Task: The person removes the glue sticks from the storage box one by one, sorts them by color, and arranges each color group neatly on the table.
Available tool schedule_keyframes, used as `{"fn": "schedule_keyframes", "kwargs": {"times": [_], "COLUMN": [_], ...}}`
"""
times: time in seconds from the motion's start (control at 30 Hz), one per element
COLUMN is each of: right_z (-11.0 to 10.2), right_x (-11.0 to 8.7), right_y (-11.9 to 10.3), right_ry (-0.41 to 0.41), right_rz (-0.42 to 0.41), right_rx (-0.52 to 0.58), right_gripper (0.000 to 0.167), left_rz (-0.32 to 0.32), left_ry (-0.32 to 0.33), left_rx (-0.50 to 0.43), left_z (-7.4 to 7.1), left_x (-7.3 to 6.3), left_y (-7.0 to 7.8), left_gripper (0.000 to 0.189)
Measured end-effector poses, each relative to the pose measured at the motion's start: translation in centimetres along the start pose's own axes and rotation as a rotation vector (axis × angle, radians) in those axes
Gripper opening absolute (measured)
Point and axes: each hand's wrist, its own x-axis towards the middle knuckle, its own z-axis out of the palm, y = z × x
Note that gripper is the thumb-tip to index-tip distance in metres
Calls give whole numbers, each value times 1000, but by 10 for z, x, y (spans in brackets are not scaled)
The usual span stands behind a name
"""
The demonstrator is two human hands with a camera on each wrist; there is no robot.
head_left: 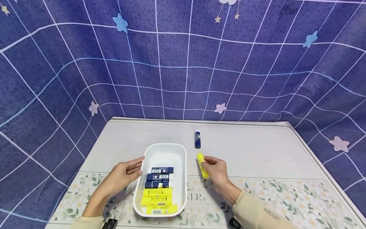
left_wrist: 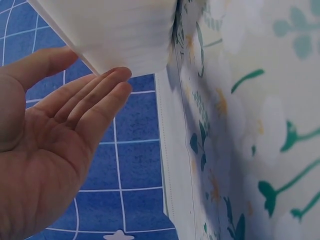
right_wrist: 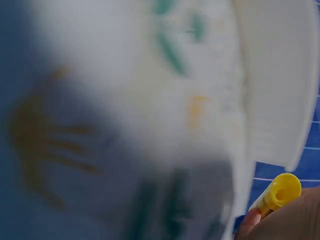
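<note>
My right hand (head_left: 217,171) pinches a yellow glue stick (head_left: 200,157) just above the table, right of a white plastic box (head_left: 164,155). In the right wrist view the glue stick's round yellow end (right_wrist: 286,192) pokes out beside the hand. My left hand (head_left: 122,175) is at the box's left side with its fingers extended. The left wrist view shows its fingertips and thumb at the outer wall (left_wrist: 115,37). Inside the box lie several glue sticks, dark blue ones (head_left: 159,177) behind and yellow ones (head_left: 157,201) in front.
A dark blue glue stick (head_left: 197,140) with a white end lies on the table beyond my right hand. The table cover (head_left: 257,146) is pale at the back and floral in front. Behind it hangs a blue gridded curtain (head_left: 177,76) with stars.
</note>
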Motion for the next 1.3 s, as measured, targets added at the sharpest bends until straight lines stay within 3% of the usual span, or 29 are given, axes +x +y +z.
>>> {"fn": "schedule_keyframes", "kwargs": {"times": [0.27,0.73,1.0,1.17,1.3], "right_z": [6,9,-1,-11,-13], "right_x": [3,4,5,9,10], "right_y": [6,5,0,-10,-28], "right_ry": [19,20,-50,-91,-98], "right_rz": [-31,-79,18,56,39], "right_rx": [-241,-340,-285,-157,-55], "right_gripper": [31,27,40,34,32], "left_rz": [-10,3,12,0,-2], "left_ry": [0,10,7,7,6], "left_rx": [3,8,6,4,6], "left_z": [1,1,1,1,0], "left_x": [0,0,0,0,-2], "left_y": [3,1,0,-1,-1], "left_gripper": [58,57,57,57,57]}}
